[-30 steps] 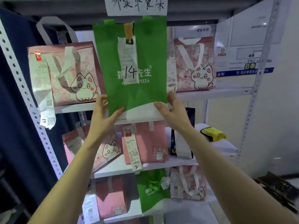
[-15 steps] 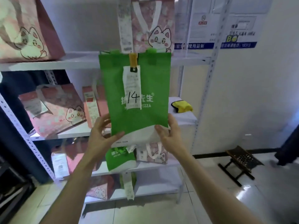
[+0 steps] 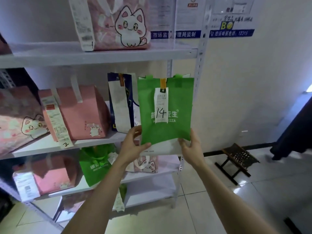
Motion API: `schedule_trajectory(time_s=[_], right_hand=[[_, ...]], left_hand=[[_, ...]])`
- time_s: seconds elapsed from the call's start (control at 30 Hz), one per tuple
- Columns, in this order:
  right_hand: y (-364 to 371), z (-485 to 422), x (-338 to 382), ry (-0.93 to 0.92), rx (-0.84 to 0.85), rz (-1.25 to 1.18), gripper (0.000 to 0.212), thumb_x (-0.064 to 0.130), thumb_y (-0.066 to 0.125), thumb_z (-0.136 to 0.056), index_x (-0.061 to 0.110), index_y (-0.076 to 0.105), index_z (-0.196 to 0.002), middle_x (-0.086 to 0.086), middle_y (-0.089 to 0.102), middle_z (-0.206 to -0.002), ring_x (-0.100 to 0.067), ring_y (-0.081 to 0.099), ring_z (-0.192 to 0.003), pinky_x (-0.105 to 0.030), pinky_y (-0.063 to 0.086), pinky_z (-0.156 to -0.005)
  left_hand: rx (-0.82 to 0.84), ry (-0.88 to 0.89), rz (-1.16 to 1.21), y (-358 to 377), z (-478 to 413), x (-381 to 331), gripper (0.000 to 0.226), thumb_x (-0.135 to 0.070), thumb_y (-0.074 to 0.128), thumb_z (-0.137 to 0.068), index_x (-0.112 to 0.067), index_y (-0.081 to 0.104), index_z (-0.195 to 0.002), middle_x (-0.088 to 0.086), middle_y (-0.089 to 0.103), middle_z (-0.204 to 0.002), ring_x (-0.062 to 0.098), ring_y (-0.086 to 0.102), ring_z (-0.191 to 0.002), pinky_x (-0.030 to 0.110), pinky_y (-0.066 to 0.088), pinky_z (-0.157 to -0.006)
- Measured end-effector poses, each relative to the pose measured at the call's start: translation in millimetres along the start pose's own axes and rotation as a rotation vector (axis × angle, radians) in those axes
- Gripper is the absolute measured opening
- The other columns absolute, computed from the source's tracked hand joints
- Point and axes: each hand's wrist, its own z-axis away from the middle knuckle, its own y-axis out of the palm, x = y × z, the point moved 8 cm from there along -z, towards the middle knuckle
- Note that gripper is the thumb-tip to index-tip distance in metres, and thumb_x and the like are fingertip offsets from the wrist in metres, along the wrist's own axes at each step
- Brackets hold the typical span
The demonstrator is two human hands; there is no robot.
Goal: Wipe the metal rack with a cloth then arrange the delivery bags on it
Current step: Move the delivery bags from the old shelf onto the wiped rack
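Observation:
Both hands hold a green delivery bag [image 3: 179, 105] upright by its white bottom edge; a receipt marked "14" is clipped to its front. My left hand [image 3: 133, 144] grips the lower left corner, my right hand [image 3: 191, 146] the lower right. The bag hangs in front of the right end of the middle shelf of the white metal rack [image 3: 101, 56]. On that shelf stand a dark blue bag [image 3: 120, 102], a pink bag [image 3: 84, 112] and a pink cat-print bag [image 3: 18, 119]. The cloth is hidden.
A pink cat bag [image 3: 118, 26] stands on the upper shelf. Lower shelves hold a green bag [image 3: 96, 164], pink bags [image 3: 52, 178] and a small cat bag [image 3: 148, 163]. A low dark stool [image 3: 238, 157] stands on the tiled floor right of the rack.
The green bag has come down from in front of the top shelf to the middle shelf's level and moved right. Both hands kept their grip on its bottom corners.

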Motion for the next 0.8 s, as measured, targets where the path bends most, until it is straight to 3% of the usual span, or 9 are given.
schedule_trajectory(time_s=[0.07,0.17,0.3,0.43,0.53,0.63,0.73,0.8], right_hand=[[9.2,-27.8,-10.7,0.002,0.012,0.028,0.040,0.010,0.060,-0.104,0.035,0.055,-0.135,0.006,0.062,-0.133,-0.015,0.061,-0.125,-0.047,0.055,-0.109],[25.5,-65.9,-34.1,0.063,0.045,0.089,0.036,0.013,0.059,-0.105,0.036,0.052,-0.132,0.004,0.060,-0.133,-0.020,0.060,-0.124,-0.051,0.055,-0.108],[41.0,-96.3,-59.1,0.127,0.080,0.206,0.026,0.019,0.057,-0.108,0.025,0.051,-0.132,0.002,0.062,-0.126,-0.022,0.063,-0.114,-0.056,0.058,-0.098],[38.6,-101.5,-58.2,0.117,0.089,0.214,0.030,0.024,0.061,-0.106,0.022,0.052,-0.134,0.001,0.061,-0.126,-0.022,0.062,-0.113,-0.052,0.058,-0.098],[25.8,-96.3,-54.5,0.087,0.081,0.194,0.043,0.037,0.067,-0.099,0.023,0.053,-0.137,0.005,0.061,-0.131,-0.014,0.060,-0.117,-0.041,0.056,-0.100],[5.1,-92.7,-31.9,-0.006,-0.008,0.198,0.049,0.049,0.067,-0.092,0.028,0.053,-0.134,0.010,0.060,-0.129,-0.009,0.058,-0.114,-0.032,0.052,-0.095],[-15.9,-101.7,23.3,-0.160,-0.130,0.195,0.040,0.058,0.061,-0.090,0.033,0.058,-0.121,0.018,0.061,-0.117,-0.005,0.061,-0.103,-0.022,0.050,-0.083],[-24.3,-110.5,68.3,-0.268,-0.176,0.168,0.031,0.058,0.061,-0.092,0.030,0.064,-0.106,0.018,0.062,-0.106,-0.006,0.064,-0.094,-0.026,0.056,-0.077]], left_hand=[[0.000,-0.017,-0.009,0.9,-24.9,7.8,0.085,-0.021,0.093,-0.082,-0.036,0.045,-0.150,-0.031,0.053,-0.134,0.007,0.051,-0.134,0.033,0.047,-0.114],[-0.020,-0.046,-0.074,3.9,-55.5,17.9,0.087,-0.019,0.090,-0.085,-0.024,0.044,-0.158,-0.010,0.058,-0.152,0.017,0.054,-0.142,0.048,0.044,-0.122],[-0.107,-0.052,-0.216,10.7,-74.3,24.3,0.079,-0.025,0.085,-0.091,-0.022,0.044,-0.159,-0.002,0.057,-0.158,0.022,0.055,-0.144,0.049,0.046,-0.121],[-0.162,-0.076,-0.272,14.0,-77.2,25.8,0.071,-0.030,0.083,-0.093,-0.022,0.049,-0.155,0.000,0.061,-0.153,0.025,0.059,-0.140,0.052,0.049,-0.118],[-0.212,-0.053,-0.317,6.0,-68.5,22.0,0.073,-0.033,0.085,-0.092,-0.022,0.050,-0.155,-0.001,0.063,-0.150,0.022,0.062,-0.134,0.050,0.053,-0.114],[-0.278,-0.012,-0.330,-9.2,-51.8,14.0,0.070,-0.034,0.087,-0.090,-0.020,0.054,-0.151,-0.001,0.062,-0.147,0.020,0.063,-0.128,0.050,0.057,-0.107],[-0.391,0.056,-0.327,-36.6,-37.4,-9.8,0.062,-0.033,0.085,-0.091,-0.030,0.055,-0.146,-0.006,0.062,-0.142,0.011,0.065,-0.118,0.044,0.061,-0.099],[-0.481,0.114,-0.323,-57.7,-29.5,-35.5,0.057,-0.033,0.083,-0.092,-0.034,0.055,-0.142,-0.011,0.063,-0.135,0.006,0.065,-0.114,0.040,0.063,-0.093]])
